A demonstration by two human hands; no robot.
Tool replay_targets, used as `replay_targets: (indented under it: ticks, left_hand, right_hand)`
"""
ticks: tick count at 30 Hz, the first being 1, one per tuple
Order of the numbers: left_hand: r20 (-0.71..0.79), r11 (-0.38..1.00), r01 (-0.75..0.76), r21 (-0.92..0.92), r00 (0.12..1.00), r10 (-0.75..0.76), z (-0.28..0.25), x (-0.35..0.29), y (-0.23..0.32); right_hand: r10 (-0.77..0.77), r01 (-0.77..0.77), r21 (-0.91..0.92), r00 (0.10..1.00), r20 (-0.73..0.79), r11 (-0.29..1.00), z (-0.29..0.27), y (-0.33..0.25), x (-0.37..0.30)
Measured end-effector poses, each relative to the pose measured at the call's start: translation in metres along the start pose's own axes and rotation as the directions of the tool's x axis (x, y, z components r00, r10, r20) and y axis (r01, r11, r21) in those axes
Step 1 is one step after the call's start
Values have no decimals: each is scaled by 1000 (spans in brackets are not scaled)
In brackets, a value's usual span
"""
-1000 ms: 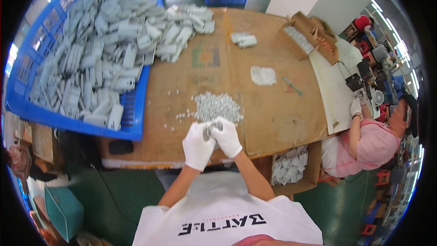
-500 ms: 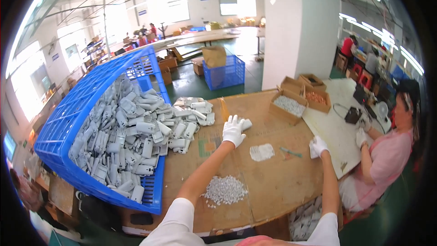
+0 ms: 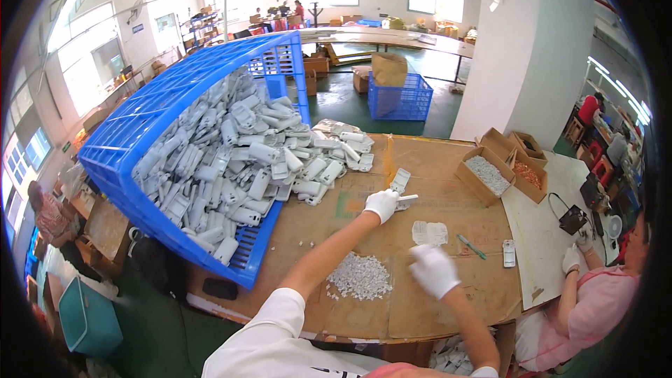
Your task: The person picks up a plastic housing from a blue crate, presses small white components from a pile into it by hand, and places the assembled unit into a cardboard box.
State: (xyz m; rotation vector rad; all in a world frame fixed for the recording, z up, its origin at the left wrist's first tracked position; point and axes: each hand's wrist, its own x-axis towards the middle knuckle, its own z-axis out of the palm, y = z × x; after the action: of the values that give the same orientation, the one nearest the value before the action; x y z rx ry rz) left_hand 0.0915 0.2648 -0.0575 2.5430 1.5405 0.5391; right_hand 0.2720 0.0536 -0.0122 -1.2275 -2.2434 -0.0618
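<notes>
My left hand (image 3: 382,206), in a white glove, reaches over the cardboard-covered bench with its fingers closed on a white plastic housing (image 3: 400,180). A narrow light piece juts out beside the fingertips. My right hand (image 3: 435,271), gloved too, is smeared by motion above the cardboard, so its fingers cannot be made out. Between the forearms lies a heap of small white parts (image 3: 359,276). Beyond my right hand are a white patch of cloth or paper (image 3: 429,233) and a green pen-like tool (image 3: 471,246). Another white housing (image 3: 509,253) lies alone to the right.
A tipped blue crate (image 3: 192,73) at left spills many white housings (image 3: 231,147) onto the bench. Cardboard boxes of small white parts (image 3: 488,172) and copper-coloured parts (image 3: 528,175) stand at the back right. A gloved co-worker (image 3: 595,301) sits at the right.
My right hand has left the housing at the right and swung left and nearer. My left hand's spread fingers have closed on a housing. The whole view has shifted with my head.
</notes>
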Motion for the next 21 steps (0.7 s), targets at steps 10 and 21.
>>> replay_targets:
  ticks: [10,21]
  left_hand:
    - [-137,643,178,-745,902,-408,-90,-123,-93]
    - [-179,-886,-398,-239,915,-362,-91,-272,-47]
  right_hand:
    - [-162,162,-4,986,40,987,73,-69,10]
    - [-85,86,-171,996,11,981,98,-50,18]
